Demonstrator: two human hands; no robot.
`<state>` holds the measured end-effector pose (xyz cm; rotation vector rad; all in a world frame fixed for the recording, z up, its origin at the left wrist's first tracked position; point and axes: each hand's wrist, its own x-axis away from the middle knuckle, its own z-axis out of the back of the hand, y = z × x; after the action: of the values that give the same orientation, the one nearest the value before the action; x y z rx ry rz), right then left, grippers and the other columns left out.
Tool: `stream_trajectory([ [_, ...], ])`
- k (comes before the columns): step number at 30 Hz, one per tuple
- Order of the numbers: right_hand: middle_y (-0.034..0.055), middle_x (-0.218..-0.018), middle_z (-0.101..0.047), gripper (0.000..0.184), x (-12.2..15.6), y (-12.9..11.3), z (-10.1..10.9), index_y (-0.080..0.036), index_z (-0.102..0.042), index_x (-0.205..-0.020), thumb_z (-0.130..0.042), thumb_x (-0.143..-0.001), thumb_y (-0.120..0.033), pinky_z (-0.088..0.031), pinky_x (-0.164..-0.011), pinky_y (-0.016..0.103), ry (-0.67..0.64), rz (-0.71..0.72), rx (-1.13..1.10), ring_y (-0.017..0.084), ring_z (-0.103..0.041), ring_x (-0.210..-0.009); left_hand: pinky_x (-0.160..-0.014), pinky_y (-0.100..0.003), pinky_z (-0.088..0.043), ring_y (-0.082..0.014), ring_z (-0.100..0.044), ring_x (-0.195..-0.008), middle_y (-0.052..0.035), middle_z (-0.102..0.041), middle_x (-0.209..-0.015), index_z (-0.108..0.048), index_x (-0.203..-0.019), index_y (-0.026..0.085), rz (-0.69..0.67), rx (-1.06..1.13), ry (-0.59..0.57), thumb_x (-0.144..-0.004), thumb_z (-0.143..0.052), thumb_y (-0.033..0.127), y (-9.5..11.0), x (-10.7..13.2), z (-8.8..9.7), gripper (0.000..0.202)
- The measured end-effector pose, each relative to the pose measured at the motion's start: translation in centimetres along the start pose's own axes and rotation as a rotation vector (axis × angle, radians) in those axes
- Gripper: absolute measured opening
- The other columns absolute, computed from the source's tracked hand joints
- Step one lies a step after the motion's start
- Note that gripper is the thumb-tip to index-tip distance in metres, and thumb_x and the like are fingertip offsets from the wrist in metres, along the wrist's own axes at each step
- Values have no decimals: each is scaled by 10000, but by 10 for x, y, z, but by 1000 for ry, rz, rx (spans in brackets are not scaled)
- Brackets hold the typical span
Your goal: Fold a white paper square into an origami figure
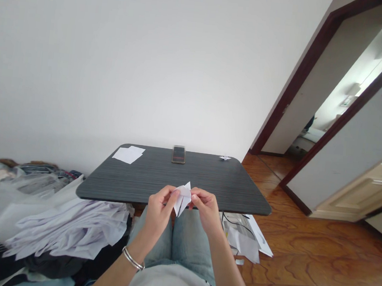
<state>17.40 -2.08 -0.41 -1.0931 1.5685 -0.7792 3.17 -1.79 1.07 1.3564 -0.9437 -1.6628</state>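
Observation:
A small folded piece of white paper (183, 197) is held up over the near edge of a dark grey table (159, 180). My left hand (158, 208) pinches its left side with thumb and fingers. My right hand (207, 208) pinches its right side. Both hands are closed on the paper, just above my lap. A silver bangle (133, 259) sits on my left wrist.
On the table lie white paper sheets (128, 154) at the back left, a phone (178, 154) standing at the back middle, and a small folded paper figure (225, 157) at the back right. Clothes and plastic bags (46, 223) pile at left. Loose papers (247, 240) lie on the wooden floor.

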Motion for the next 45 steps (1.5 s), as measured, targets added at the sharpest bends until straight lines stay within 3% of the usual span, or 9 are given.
stream_trajectory([
  [4, 20, -639, -615, 249, 0, 2, 2, -196, -746, -738, -695, -720, -439, -413, -465, 216, -6, 4, 0, 121, -495, -540, -531, -200, -406, -132, -571, -583, -5, -647, -680, -610, -876, 151, -4, 63, 1, -853, -524, 413, -2, 1, -1, 277],
  [8, 14, -665, -600, 235, 1, 7, 7, -201, -751, -769, -655, -774, -416, -370, -478, 214, 6, 35, 9, 105, -458, -533, -613, -230, -422, -157, -589, -676, -62, -681, -785, -662, -866, 135, -124, 35, -61, -918, -374, 434, -5, 2, 1, 419],
  [11, 15, -673, -588, 246, 2, 7, 9, -210, -750, -794, -651, -772, -434, -359, -474, 213, -5, 42, -19, 108, -447, -538, -635, -240, -441, -167, -608, -697, -74, -691, -823, -658, -951, 132, -111, 71, -106, -914, -385, 440, -7, 2, 4, 414],
  [16, 39, -756, -570, 401, 4, 1, 9, -209, -742, -887, -713, -658, -538, -385, -502, 234, -66, 78, -23, 139, -478, -601, -680, -256, -479, -179, -636, -729, -85, -700, -883, -593, -1076, 149, -85, 216, -209, -832, -562, 414, -11, 2, 8, 362],
  [22, 43, -849, -563, 512, 5, -1, 10, -256, -722, -990, -811, -545, -493, -408, -556, 247, -152, 104, -8, 160, -510, -683, -671, -245, -482, -175, -630, -752, -71, -676, -838, -623, -1004, 157, -131, 208, -160, -814, -595, 381, -12, -1, 11, 295],
  [30, 52, -808, -601, 372, 5, -4, 9, -249, -748, -918, -767, -626, -480, -422, -584, 267, -113, 159, 43, 173, -529, -695, -601, -218, -476, -149, -627, -648, -43, -680, -746, -653, -833, 159, -188, 142, -86, -779, -641, 370, -10, -2, 14, 218],
  [34, 58, -810, -628, 288, 5, -5, 8, -251, -755, -880, -726, -687, -464, -418, -584, 269, -81, 180, 40, 178, -547, -704, -597, -241, -478, -163, -620, -641, -55, -678, -708, -676, -831, 156, -195, 165, -87, -832, -547, 440, -7, -3, 14, 313],
  [40, 61, -802, -653, 216, 7, -5, 8, -247, -755, -850, -706, -722, -413, -429, -584, 276, -58, 203, 108, 189, -570, -716, -579, -239, -475, -155, -614, -619, -51, -679, -707, -651, -891, 149, -49, 350, -150, -759, -640, 459, -4, -5, 13, 338],
  [45, 60, -803, -668, 118, 9, -7, 6, -253, -750, -844, -682, -762, -302, -442, -585, 275, -60, 241, 171, 188, -587, -715, -579, -219, -466, -145, -614, -644, -34, -664, -705, -640, -923, 153, -15, 490, -214, -700, -713, 435, -6, -5, 12, 366],
])
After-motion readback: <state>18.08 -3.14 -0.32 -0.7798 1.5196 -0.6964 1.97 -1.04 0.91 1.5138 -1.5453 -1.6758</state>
